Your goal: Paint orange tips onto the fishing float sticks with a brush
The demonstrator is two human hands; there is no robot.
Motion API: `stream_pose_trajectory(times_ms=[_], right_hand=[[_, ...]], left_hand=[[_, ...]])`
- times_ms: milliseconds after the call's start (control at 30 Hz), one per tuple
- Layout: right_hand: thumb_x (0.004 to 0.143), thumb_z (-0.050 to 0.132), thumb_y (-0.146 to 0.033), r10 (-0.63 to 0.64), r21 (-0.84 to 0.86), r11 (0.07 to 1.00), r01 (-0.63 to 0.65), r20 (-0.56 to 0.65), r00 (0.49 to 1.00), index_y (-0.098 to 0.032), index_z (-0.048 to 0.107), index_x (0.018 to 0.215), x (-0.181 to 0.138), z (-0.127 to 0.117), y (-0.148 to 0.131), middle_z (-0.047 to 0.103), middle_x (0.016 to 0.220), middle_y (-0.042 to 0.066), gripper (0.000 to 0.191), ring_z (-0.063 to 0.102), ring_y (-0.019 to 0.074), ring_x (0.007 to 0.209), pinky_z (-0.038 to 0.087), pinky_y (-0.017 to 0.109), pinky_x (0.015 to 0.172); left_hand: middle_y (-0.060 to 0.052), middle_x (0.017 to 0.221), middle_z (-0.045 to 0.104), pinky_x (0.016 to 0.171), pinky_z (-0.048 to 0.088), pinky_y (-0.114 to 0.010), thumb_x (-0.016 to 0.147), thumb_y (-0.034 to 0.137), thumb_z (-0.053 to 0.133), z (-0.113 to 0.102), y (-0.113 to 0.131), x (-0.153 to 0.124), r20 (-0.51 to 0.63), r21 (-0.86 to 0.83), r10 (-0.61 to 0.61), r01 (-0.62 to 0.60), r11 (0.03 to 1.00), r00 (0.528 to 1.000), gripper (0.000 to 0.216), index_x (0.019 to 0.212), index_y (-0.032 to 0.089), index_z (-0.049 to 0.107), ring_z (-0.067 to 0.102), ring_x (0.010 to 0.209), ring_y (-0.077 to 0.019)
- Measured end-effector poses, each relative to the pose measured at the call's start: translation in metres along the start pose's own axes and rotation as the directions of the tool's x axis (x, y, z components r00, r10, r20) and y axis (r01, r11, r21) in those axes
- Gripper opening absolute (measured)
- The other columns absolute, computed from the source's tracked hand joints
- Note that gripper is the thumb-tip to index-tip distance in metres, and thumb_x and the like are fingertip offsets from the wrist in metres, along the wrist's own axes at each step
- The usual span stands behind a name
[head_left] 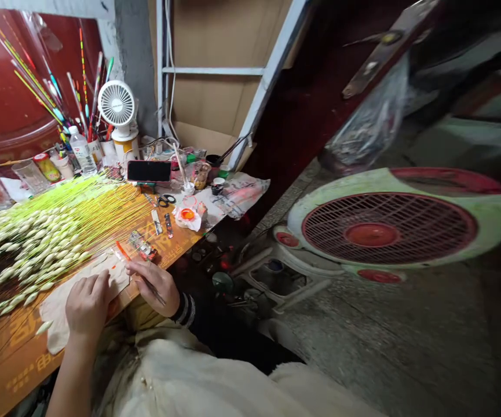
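Materials and finishes at the bench.
We note a glossy tabletop (18, 353), a matt cloth (57, 310), a matt thin stick (157, 295), a glossy phone (149, 171), matt cardboard (215, 98), a plastic fan grille (389, 226) and rough concrete floor (384, 347).

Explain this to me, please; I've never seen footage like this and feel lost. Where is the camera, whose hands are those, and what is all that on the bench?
There is only one picture. It comes from a camera worn on a person's head, looking forward and down, so the two bare hands at the bottom are the wearer's own.

The left hand rests on a pale cloth; whether it pinches anything is hidden. The right hand grips a thin dark tool, close to an orange-tipped stick.

Both hands are over an orange bench. Rows of what look like slim fishing floats, with white bodies and yellow-green stems, lie across it.

Farther back are a phone, a small white fan and a water bottle. On the floor to the right sits a large fan with a red grille.
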State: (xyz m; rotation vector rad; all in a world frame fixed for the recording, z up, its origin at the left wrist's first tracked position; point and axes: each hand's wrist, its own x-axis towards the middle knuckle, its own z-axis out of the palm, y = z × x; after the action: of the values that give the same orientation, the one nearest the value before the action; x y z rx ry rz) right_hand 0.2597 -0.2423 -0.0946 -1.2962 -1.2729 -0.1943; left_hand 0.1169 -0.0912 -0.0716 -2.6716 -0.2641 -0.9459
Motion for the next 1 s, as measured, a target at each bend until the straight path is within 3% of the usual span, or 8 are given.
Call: stream_pose_trajectory(times_ms=[167, 333, 467, 633, 1000], right_hand=[[0.098, 0.043, -0.019, -0.037, -0.069, 0.997, 0.031, -0.101, 0.994, -0.025, 0.056, 0.130, 0.004, -0.056, 0.005, 0.072, 0.108, 0.006, 0.035, 0.069, 0.0154, 0.096, 0.059, 0.032, 0.087], [0.098, 0.045, -0.025, 0.099, -0.303, 0.935, -0.186, -0.282, 0.954, -0.022, 0.062, 0.123, 0.012, -0.118, 0.029, 0.072, 0.099, 0.007, 0.030, 0.069, 0.0158, 0.084, 0.058, 0.031, 0.080], [0.098, 0.046, -0.034, 0.215, -0.339, 0.881, -0.329, -0.332, 0.918, -0.019, 0.067, 0.112, 0.024, -0.150, 0.052, 0.073, 0.091, 0.006, 0.029, 0.065, 0.0126, 0.066, 0.056, 0.026, 0.067], [0.098, 0.045, -0.039, 0.266, -0.401, 0.826, -0.396, -0.342, 0.902, -0.018, 0.069, 0.097, 0.039, -0.162, 0.071, 0.072, 0.076, 0.005, 0.032, 0.063, 0.0132, 0.059, 0.051, 0.024, 0.060], [0.096, 0.045, -0.031, 0.211, -0.549, 0.781, -0.297, -0.215, 0.953, -0.018, 0.068, 0.091, 0.051, -0.155, 0.093, 0.069, 0.071, 0.004, 0.027, 0.060, 0.0151, 0.060, 0.047, 0.027, 0.063]], left_hand=[[-0.006, 0.084, 0.069, 0.075, 0.041, -0.031, 0.095, 0.029, 0.055, 0.003, -0.002, 0.001, -0.029, 0.020, 0.025, -0.024, 0.999, 0.999, 0.022, 0.110, 0.015, 0.064, 0.059, 0.075, -0.0193], [-0.005, 0.083, 0.070, 0.076, 0.041, -0.030, 0.095, 0.026, 0.057, 0.002, 0.000, 0.004, -0.048, 0.035, 0.008, -0.006, 0.999, 0.999, 0.018, 0.108, 0.016, 0.064, 0.059, 0.074, -0.0186], [-0.005, 0.082, 0.070, 0.074, 0.041, -0.030, 0.094, 0.025, 0.059, 0.001, 0.002, 0.005, -0.049, 0.032, 0.003, -0.001, 0.999, 0.999, 0.017, 0.107, 0.016, 0.065, 0.059, 0.074, -0.0185], [-0.004, 0.082, 0.071, 0.075, 0.041, -0.030, 0.094, 0.025, 0.059, 0.003, 0.001, 0.004, -0.057, 0.017, -0.007, 0.008, 1.000, 0.998, 0.018, 0.108, 0.018, 0.065, 0.060, 0.074, -0.0183], [-0.004, 0.081, 0.070, 0.074, 0.042, -0.031, 0.094, 0.027, 0.059, 0.005, -0.001, 0.003, -0.055, 0.021, 0.003, -0.002, 1.000, 0.998, 0.016, 0.105, 0.017, 0.065, 0.059, 0.073, -0.0188]])
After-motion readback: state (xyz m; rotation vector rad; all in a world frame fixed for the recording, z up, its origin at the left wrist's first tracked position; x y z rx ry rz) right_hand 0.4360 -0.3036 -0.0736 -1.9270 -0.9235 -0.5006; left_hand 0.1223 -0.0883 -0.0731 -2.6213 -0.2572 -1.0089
